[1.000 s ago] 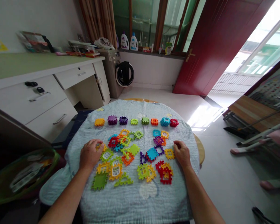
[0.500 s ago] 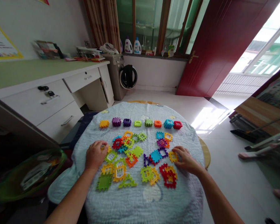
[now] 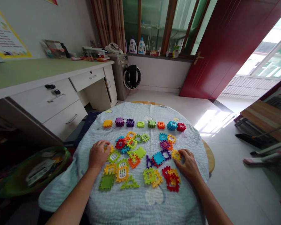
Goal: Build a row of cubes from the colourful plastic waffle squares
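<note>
Flat plastic building tiles with toothed edges lie over the cloth-covered table. My left hand (image 3: pixel 99 154) is at the left of the pile, its curled fingertips on a yellow tile (image 3: pixel 111 149), partly hidden. My right hand (image 3: pixel 187 163) holds the edge of another yellow tile (image 3: pixel 176 155) between thumb and fingers at the right. Between the hands lie a blue tile (image 3: pixel 158 158), an orange tile (image 3: pixel 134 161) and a purple triangle (image 3: pixel 149 162). Closer to me are a green tile (image 3: pixel 107 182), a green triangle (image 3: pixel 130 183) and a red tile (image 3: pixel 173 182).
Along the far side runs a row of stacks sorted by colour, from a yellow stack (image 3: pixel 107 123) to a red stack (image 3: pixel 181 127). A pale blue cloth (image 3: pixel 140 207) covers the table. A green basket (image 3: pixel 61 164) stands at the left, below the white desk (image 3: pixel 46 103).
The view has shifted slightly, so everything appears a little further right. Both hands stay at the same yellow tiles; the right fingers look more bent round theirs.
</note>
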A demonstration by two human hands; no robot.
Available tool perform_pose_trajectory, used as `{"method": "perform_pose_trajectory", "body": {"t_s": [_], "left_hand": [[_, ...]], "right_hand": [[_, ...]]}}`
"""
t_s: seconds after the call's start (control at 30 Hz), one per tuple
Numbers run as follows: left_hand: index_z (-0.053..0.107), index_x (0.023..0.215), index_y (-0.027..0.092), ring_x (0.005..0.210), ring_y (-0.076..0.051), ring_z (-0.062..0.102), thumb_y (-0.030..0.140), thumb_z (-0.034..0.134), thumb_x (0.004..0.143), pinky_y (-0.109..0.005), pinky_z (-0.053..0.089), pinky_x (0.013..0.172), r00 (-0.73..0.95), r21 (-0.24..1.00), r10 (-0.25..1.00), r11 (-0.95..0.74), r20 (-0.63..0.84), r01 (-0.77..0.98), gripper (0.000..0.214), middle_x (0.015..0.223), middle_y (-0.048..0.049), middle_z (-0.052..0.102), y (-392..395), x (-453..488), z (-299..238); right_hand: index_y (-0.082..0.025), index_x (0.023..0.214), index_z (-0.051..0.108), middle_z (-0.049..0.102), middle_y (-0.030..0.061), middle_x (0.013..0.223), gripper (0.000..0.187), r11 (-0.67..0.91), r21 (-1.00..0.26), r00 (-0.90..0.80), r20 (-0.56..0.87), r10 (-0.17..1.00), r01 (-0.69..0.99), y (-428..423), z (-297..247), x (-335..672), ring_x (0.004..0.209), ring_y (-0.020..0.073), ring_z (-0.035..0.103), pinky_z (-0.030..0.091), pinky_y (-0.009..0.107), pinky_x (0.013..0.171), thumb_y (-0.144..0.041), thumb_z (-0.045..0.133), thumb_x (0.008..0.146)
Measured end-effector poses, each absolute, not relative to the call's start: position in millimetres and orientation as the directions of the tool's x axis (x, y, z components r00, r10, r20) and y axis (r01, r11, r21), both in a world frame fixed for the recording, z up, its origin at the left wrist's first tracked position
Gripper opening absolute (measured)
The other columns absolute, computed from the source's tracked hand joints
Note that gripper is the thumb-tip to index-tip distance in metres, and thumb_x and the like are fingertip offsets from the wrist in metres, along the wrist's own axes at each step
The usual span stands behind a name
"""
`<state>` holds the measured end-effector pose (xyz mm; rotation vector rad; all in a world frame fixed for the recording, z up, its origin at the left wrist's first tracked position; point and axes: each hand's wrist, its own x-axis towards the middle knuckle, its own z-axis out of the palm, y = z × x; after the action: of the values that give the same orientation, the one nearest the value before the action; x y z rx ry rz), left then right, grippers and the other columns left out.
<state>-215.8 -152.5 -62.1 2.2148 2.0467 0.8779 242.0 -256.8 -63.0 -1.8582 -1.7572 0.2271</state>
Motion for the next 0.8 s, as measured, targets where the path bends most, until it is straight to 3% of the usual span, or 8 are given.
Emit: {"method": "perform_pose_trajectory", "body": {"t_s": [0.27,0.43,0.57,0.67,0.8], "left_hand": [[0.065,0.088,0.019,0.099,-0.027,0.062,0.031,0.041,0.085,-0.041,0.046,0.093,0.006,0.366,0.917,-0.165,0.399,0.916,0.027,0.101,-0.0096,0.069,-150.5,-219.2,-65.9],[0.065,0.087,0.019,0.097,-0.027,0.062,0.031,0.043,0.084,-0.04,0.046,0.092,0.008,0.364,0.915,-0.168,0.402,0.916,0.026,0.099,-0.0091,0.069,-150.2,-219.3,-66.9],[0.064,0.086,0.019,0.097,-0.027,0.062,0.031,0.044,0.083,-0.04,0.046,0.093,0.016,0.371,0.913,-0.182,0.409,0.911,0.024,0.098,-0.0089,0.069,-149.6,-219.7,-67.4],[0.064,0.087,0.019,0.097,-0.027,0.062,0.031,0.044,0.083,-0.041,0.046,0.092,0.016,0.37,0.911,-0.183,0.411,0.911,0.024,0.099,-0.0089,0.069,-149.8,-220.0,-67.6],[0.065,0.087,0.019,0.097,-0.027,0.062,0.031,0.044,0.083,-0.041,0.046,0.092,0.016,0.371,0.91,-0.185,0.415,0.91,0.024,0.099,-0.0089,0.068,-149.9,-220.7,-68.3]], "right_hand": [[-0.023,0.123,0.06,0.059,0.0113,0.121,0.049,0.015,-0.476,0.125,0.262,0.957,0.879,-258.8,-61.9,236.8,0.115,0.0304,0.052,0.043,0.048,0.103,-0.041,0.064,0.078],[-0.021,0.107,0.067,0.063,0.0094,0.106,0.04,-0.005,-0.542,0.141,0.21,0.967,0.841,-248.1,-58.5,246.1,0.101,0.0268,0.059,0.048,0.043,0.093,-0.045,0.066,0.075],[-0.02,0.111,0.066,0.063,0.0092,0.105,0.044,0.019,-0.61,0.175,0.256,0.951,0.792,-215.5,-48.1,258.5,0.097,0.0249,0.061,0.05,0.04,0.087,-0.047,0.064,0.076],[-0.02,0.115,0.066,0.062,0.0101,0.11,0.046,0.044,-0.579,0.16,0.296,0.942,0.814,-182.7,-42.5,261.1,0.103,0.0262,0.059,0.047,0.042,0.093,-0.044,0.065,0.076],[-0.019,0.115,0.067,0.063,0.0103,0.114,0.045,-0.011,-0.481,0.133,0.22,0.966,0.877,-149.3,-47.9,259.0,0.107,0.0269,0.058,0.043,0.043,0.098,-0.035,0.068,0.073]]}}
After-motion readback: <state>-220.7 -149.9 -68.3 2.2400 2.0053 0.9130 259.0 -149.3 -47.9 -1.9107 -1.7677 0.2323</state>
